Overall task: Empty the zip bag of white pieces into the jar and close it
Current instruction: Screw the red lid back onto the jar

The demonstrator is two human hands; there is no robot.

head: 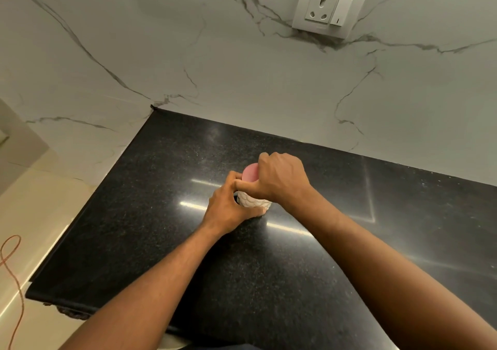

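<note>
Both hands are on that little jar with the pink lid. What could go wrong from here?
The right hand covers most of the pink lid, so a crooked seating might go unnoticed and the lid could sit loose.

The jar stands on a glossy black counter, held only by the left hand; a hard twist or push could make it slide or tip.

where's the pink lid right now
In the head view the pink lid sits on top of the white patterned jar near the middle of the black counter, under the right hand, with the left hand gripping the jar.
</note>
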